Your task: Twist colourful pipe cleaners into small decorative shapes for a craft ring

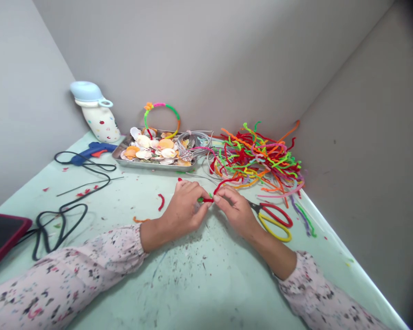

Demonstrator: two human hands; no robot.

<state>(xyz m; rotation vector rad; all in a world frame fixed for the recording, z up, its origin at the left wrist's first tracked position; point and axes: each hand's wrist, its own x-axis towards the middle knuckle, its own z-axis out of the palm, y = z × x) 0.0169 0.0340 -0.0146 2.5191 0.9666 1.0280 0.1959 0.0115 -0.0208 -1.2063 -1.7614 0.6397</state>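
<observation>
Between thumb and fingers, my left hand (184, 206) pinches a piece made of green and red pipe cleaner, part of it hidden by the fingers. My right hand (234, 208) is closed on a red pipe cleaner (227, 180) at the same spot, and its free end curves up to the right. The two hands' fingertips nearly meet above the table. Scissors (274, 222) with one red and one yellow handle loop lie just right of my right hand, their blades partly hidden. A short red pipe cleaner bit (161, 202) rests left of my left hand.
A metal tray (154, 166) of seashells (165, 144) holds a colourful pipe cleaner ring (176, 112) at the back. Right of it is a tangled pipe cleaner heap (261, 158). At left are a bottle (101, 121), a blue glue gun (92, 151), a black cord (64, 208) and a phone (3, 238).
</observation>
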